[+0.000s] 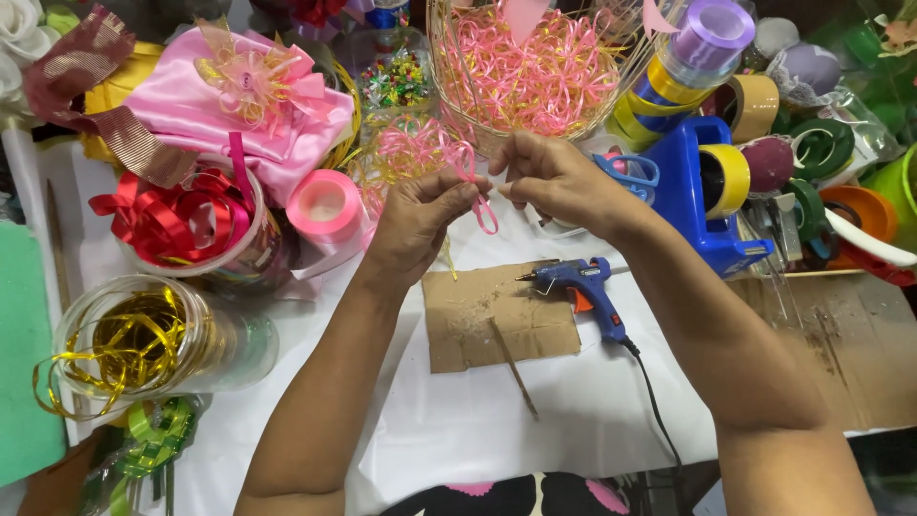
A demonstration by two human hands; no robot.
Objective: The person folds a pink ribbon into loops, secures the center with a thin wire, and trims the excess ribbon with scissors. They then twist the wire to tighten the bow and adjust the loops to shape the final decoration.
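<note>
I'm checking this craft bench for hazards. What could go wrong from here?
1. The glue gun lies plugged in on the cardboard just under both hands; a forearm could brush its nozzle.
2. Its cord runs off the table edge by the right arm and might snag.
3. The pink ribbon pinched between left hand and right hand could slip and lose its loop.

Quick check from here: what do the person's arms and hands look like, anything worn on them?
Both forearms are bare up to the frame edge, with no sleeves in view. The left hand and right hand show no gloves, and no rings, watch or bracelets are visible. Fingernails look short and unpainted, though they are small in this view.
</note>
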